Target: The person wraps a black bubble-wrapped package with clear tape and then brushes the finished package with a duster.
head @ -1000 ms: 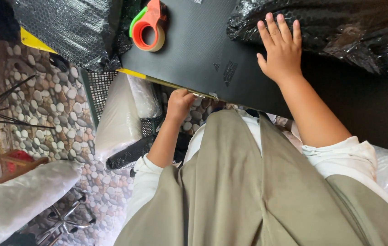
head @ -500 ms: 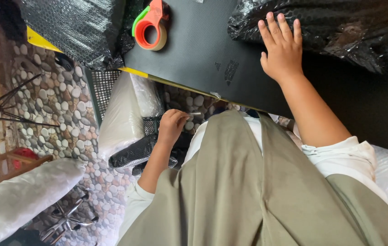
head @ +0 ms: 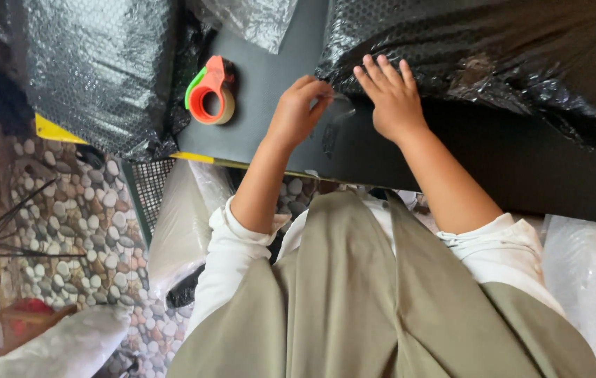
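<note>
**Desk:** What is in hand at the dark grey table (head: 263, 126)?

**Photographer:** A bulky parcel wrapped in glossy black bubble wrap (head: 508, 63) lies on the tabletop at upper right, its long axis running across the frame from the centre off the right edge. The right hand (head: 392, 101) rests flat on its near left corner, fingers straight and slightly spread, pointing away from the person.

**Desk:** And the other hand?

**Photographer:** The left hand (head: 298, 112) sits just beside it, fingers curled, fingertips pinched at the wrap's lower edge; what they pinch is too small to tell.

**Desk:** Surroundings?

**Photographer:** An orange and green plastic tape dispenser (head: 210, 91) with a clear roll stands on edge to the left, well apart from the hands. A second bundle of black bubble wrap (head: 95, 70), dimpled and shiny, fills the upper left. Rounded pebble paving (head: 74, 217) shows below.
</note>
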